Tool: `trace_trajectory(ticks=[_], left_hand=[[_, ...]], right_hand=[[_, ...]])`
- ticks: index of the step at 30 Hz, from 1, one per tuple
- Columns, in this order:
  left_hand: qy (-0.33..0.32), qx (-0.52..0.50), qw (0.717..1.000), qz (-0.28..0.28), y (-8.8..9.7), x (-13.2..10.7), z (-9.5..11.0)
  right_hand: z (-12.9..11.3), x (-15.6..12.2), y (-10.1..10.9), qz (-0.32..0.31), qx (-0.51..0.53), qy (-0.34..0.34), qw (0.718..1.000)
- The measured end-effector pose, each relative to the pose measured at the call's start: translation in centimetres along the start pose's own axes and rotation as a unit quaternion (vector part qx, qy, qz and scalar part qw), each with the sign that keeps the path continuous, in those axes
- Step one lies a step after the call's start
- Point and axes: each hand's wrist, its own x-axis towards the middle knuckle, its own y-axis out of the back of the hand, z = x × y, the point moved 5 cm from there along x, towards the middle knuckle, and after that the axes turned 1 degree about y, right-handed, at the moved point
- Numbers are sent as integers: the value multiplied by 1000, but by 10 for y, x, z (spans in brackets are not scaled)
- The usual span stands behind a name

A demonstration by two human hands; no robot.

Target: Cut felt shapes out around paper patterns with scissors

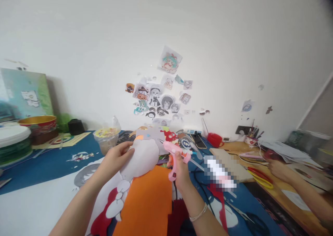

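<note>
My right hand (181,170) is wrapped round the handle of a pink hot glue gun (173,149), its nozzle pointing up and to the left. A clear glue stick sticks out of its back. With fingers and thumb, my left hand (121,156) grips the left edge of a rounded white paper cutout (143,158). The nozzle is close to that cutout's upper right edge; whether they touch I cannot tell. Below lies an orange sheet (148,201). White bow-like pieces (118,201) and a red paper piece (100,225) are at its left.
Black-handled scissors (253,222) lie at the front right, near a red paper strip (222,211). A plastic cup (106,140) stands at the back left, a phone (199,141) at the back. Another person's hand (279,168) is over the wooden desk at right.
</note>
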Motion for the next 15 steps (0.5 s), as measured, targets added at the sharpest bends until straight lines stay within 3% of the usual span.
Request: trace_trajectory(ticks=[5, 10, 15], left_hand=[[3, 39, 999, 2, -3, 4, -6], [-11, 76, 997, 5, -8, 7, -9], [-33, 60, 997, 41, -2, 6, -9]], right_hand=[[7, 5, 2, -2, 13, -12, 1000], [-2, 2, -8, -53, 16, -4, 998], [3, 3, -8, -50, -1, -1, 999]])
